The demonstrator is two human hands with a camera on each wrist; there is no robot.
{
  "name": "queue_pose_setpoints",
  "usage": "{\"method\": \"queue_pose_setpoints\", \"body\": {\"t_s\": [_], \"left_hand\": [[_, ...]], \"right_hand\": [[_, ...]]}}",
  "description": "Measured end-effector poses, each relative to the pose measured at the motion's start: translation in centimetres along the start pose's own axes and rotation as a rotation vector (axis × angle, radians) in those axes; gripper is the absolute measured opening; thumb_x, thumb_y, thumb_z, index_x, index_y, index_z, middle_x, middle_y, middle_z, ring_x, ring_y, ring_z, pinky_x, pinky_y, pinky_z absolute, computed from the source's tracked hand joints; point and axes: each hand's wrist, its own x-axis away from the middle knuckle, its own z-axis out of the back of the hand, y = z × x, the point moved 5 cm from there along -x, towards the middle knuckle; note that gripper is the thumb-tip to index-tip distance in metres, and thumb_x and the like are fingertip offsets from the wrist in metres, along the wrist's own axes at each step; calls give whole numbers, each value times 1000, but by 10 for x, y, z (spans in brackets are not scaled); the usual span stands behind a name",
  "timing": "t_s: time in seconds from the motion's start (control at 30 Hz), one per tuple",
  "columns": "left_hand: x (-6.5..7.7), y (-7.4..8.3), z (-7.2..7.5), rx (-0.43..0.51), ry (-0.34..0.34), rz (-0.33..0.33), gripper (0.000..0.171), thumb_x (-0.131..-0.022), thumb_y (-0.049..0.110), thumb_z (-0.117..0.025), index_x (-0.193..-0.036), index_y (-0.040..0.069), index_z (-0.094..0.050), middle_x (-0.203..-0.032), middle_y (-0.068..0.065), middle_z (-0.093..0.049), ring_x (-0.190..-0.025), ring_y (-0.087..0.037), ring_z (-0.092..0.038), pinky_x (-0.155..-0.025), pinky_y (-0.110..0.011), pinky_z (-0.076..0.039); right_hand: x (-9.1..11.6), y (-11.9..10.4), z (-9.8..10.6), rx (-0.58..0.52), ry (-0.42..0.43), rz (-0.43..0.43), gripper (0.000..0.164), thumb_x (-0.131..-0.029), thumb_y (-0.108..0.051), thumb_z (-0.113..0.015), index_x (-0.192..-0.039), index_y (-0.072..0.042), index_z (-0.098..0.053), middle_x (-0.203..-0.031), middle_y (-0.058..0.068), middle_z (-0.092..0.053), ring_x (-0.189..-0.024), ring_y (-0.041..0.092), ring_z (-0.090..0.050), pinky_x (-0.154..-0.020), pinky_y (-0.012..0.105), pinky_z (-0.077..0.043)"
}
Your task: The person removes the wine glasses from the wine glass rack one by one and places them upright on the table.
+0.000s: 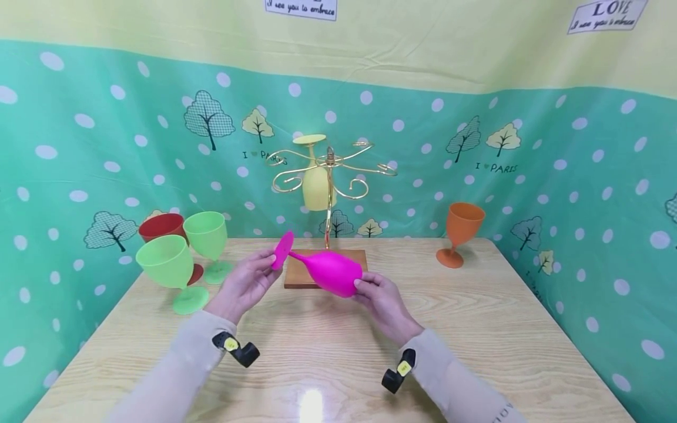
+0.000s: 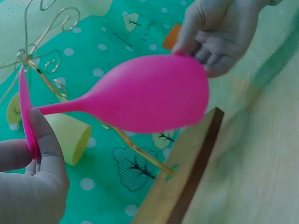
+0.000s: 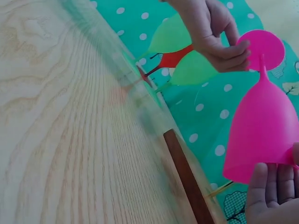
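A pink wine glass (image 1: 333,271) is held in the air between both hands, tilted on its side with its foot up to the left. My left hand (image 1: 250,282) pinches the rim of its round foot between thumb and fingers. At the bowl's mouth, my right hand (image 1: 385,302) grips the edge, thumb on one side and fingers on the other. Behind the glass stands a gold wire rack (image 1: 330,194) with curled arms on a wooden base (image 1: 301,275). A yellow wine glass (image 1: 316,187) hangs upside down from one of the rack's arms.
To the left stand two green wine glasses (image 1: 168,262) and a red one (image 1: 161,224) partly behind them. An orange wine glass (image 1: 463,226) is upright at the right rear of the wooden table (image 1: 476,329). A dotted green cloth (image 1: 412,129) hangs behind.
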Motion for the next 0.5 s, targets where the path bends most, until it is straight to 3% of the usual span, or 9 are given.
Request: {"method": "queue_pose_setpoints", "body": {"t_s": [0.2,0.33,0.5], "left_hand": [[-1,-16,11,-86,30,31,21,-98,-3,-42,-117,4,-49,-98,-6,-61,-85,-14,-61,-83,-23,-51],[-2,-27,16,-167,15,38,23,-97,-2,-46,-119,1,-47,-97,-7,-64,-90,-16,-63,-87,-27,-51],[-7,-39,23,-369,56,36,31,-96,1,-49,-126,-7,-46,-98,-9,-66,-90,-19,-64,-87,-32,-52]], "right_hand": [[10,-16,5,14,28,58,16,-87,1,-64,-100,3,-55,-108,14,-56,-95,24,-61,-90,34,-50],[18,-28,9,78,-9,52,21,-88,-2,-65,-105,4,-54,-106,13,-59,-98,24,-60,-92,34,-49],[33,-48,14,213,-61,36,28,-90,-7,-64,-112,4,-53,-105,13,-59,-100,25,-58,-94,34,-47]]}}
